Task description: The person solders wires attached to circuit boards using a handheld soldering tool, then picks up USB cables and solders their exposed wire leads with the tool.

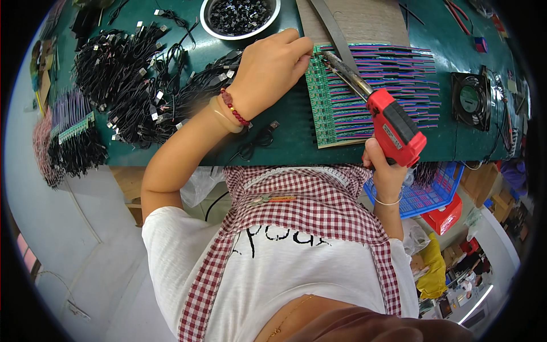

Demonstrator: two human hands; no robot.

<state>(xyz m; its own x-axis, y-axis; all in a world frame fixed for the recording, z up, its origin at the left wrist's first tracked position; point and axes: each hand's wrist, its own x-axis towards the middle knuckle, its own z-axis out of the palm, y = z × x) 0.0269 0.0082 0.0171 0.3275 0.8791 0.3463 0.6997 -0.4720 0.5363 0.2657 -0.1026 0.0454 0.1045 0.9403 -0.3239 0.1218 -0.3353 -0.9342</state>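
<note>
My right hand [386,174] grips a red and black soldering gun [399,128] by its handle. The gun's metal barrel slants up and left, its tip over the upper left of a green circuit board panel [323,114]. Rows of blue, pink and black wires [393,94] run rightward from this panel. At the panel's top left corner is my left hand [276,71], closed in a pinch. What its fingertips hold, if anything, is hidden. Under the panel's upper part lies a brown board [367,23], crossed by a flat metal strip [333,28].
Black USB cables [125,85] lie heaped at the left, with a metal bowl [277,20] of small black parts behind. A small black fan [470,100] stands at right on the green table [285,154]. A blue basket [424,199] sits below the table edge.
</note>
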